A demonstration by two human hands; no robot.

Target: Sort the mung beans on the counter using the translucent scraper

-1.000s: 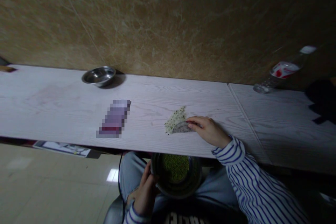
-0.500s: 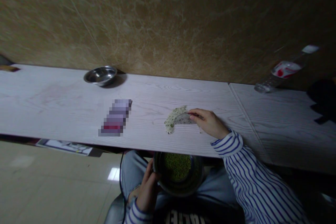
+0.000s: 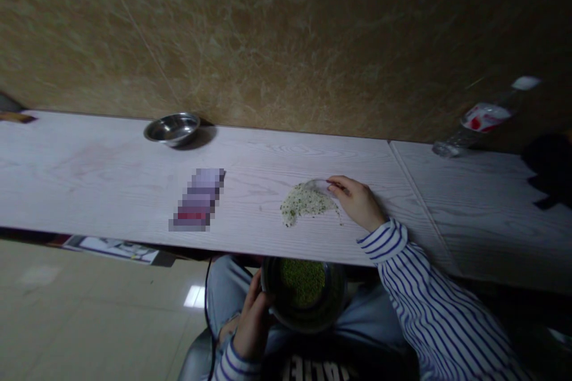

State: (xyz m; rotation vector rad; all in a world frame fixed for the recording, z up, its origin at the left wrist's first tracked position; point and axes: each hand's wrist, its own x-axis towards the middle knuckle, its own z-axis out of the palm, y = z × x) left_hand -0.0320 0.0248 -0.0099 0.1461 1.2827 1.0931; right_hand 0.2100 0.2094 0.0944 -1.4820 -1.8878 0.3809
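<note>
A pile of white grains mixed with small green beans [image 3: 308,203] lies spread on the pale wooden counter [image 3: 250,226]. My right hand [image 3: 357,202] is over the pile's right side, fingers pinched on a thin, see-through sheet [image 3: 316,184] at the pile's far edge; its exact kind is hard to make out. Below the counter's front edge, my left hand [image 3: 254,317] grips the left rim of a dark metal bowl [image 3: 336,300] above my lap. Small green beans [image 3: 301,280] fill its bottom.
A shallow steel bowl [image 3: 173,130] stands near the wall at the back left. A blurred-out phone-shaped object [image 3: 198,199] lies left of the pile. To the right are a clear bottle [image 3: 485,118] with a white cap and a black item [image 3: 549,169].
My right hand has moved slightly away from me, lifting the thin sheet toward the pile's far edge. More of the pile shows. My left hand and the bowl stay put.
</note>
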